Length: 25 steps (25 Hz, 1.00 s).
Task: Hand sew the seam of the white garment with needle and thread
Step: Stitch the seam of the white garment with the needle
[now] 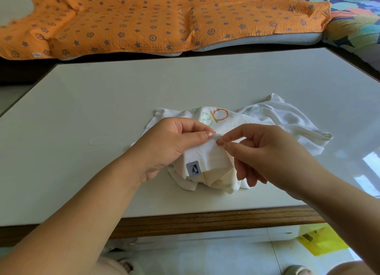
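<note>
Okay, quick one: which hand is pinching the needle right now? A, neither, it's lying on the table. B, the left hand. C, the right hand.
C: the right hand pinches the needle between thumb and forefinger at the fold of the white garment, while the left hand grips the fabric beside it.
</note>
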Motion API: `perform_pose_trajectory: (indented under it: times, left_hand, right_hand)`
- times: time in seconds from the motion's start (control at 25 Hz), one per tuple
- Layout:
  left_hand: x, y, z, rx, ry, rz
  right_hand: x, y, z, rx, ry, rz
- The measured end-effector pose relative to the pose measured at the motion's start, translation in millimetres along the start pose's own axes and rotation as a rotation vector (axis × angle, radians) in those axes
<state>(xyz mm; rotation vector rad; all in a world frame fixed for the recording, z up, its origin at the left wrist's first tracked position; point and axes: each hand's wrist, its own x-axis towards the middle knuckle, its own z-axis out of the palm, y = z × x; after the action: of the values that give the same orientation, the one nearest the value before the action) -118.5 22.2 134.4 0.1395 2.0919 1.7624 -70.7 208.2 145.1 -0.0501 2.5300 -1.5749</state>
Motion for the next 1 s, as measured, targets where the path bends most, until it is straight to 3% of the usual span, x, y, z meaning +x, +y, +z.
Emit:
perform_pose_trajectory:
  times: [1.0]
  left_hand:
    - [1,-3,1,0.043,-0.021,0.052]
  right_hand:
    - [2,3,14,-0.124,0.078,-0.035]
